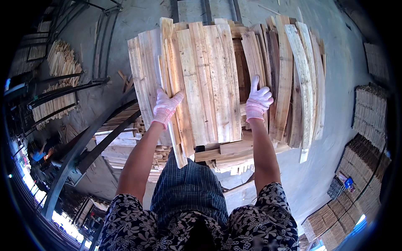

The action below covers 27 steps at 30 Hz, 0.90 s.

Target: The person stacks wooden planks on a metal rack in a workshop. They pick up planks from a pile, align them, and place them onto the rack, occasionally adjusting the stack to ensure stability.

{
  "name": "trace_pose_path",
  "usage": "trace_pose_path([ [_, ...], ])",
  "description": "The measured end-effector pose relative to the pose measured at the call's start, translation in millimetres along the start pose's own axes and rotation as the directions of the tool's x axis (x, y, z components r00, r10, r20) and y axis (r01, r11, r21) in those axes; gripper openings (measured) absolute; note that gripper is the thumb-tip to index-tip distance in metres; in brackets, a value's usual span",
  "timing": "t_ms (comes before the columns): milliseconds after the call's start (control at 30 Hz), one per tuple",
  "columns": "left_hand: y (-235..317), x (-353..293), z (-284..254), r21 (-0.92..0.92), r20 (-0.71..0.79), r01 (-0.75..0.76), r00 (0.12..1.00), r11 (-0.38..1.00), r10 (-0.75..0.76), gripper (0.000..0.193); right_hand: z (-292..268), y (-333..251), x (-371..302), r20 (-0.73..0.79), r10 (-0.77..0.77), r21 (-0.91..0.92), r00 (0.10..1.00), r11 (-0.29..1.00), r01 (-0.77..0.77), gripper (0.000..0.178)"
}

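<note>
Both my hands wear pale knitted gloves with pinkish cuffs. My left hand (167, 106) is closed around a narrow wooden plank (171, 62) that stands a little above the flat boards beside it. Its lower end reaches toward my apron. My right hand (258, 99) is on another plank (251, 48), across a dark gap from the row of flat boards (205, 83). One finger of it stretches upward and the others curl at the plank's edge. Undersides of both hands are hidden.
Loose, partly curved planks (299, 75) lean at the right of the pile. More stacked wood (121, 146) lies lower left, beside a dark metal frame (88, 134). Bundled slats (368, 113) stand along the far right. Another person (38, 154) is at the far left.
</note>
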<state>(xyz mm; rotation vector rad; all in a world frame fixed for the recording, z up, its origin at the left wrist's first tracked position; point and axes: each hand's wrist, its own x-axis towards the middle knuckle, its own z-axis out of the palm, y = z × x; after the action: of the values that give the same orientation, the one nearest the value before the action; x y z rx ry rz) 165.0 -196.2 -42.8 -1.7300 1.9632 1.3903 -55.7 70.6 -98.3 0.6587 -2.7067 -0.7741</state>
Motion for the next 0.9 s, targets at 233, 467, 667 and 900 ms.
trace_pose_path([
  [233, 3, -3, -2, 0.022, 0.035, 0.004, 0.999, 1.0, -0.004, 0.107, -46, 20, 34, 0.271, -0.133, 0.626, 0.953, 0.777, -0.069, 0.073],
  [467, -5, 1, 4, 0.132, -0.057, -0.016, 0.998, 0.991, 0.024, 0.118, -81, -33, 59, 0.431, -0.091, 0.583, 0.898, 0.787, -0.2, 0.055],
  [667, -24, 15, 7, 0.155, -0.076, -0.052, 0.995, 0.987, 0.065, 0.118, -71, -3, 64, 0.405, -0.041, 0.733, 0.914, 0.612, -0.297, 0.071],
  [900, -9, 4, 0, 0.092, -0.06, -0.018, 0.998, 0.996, 0.023, 0.113, -86, -7, 84, 0.638, -0.165, 0.638, 0.752, 0.659, -0.397, 0.078],
])
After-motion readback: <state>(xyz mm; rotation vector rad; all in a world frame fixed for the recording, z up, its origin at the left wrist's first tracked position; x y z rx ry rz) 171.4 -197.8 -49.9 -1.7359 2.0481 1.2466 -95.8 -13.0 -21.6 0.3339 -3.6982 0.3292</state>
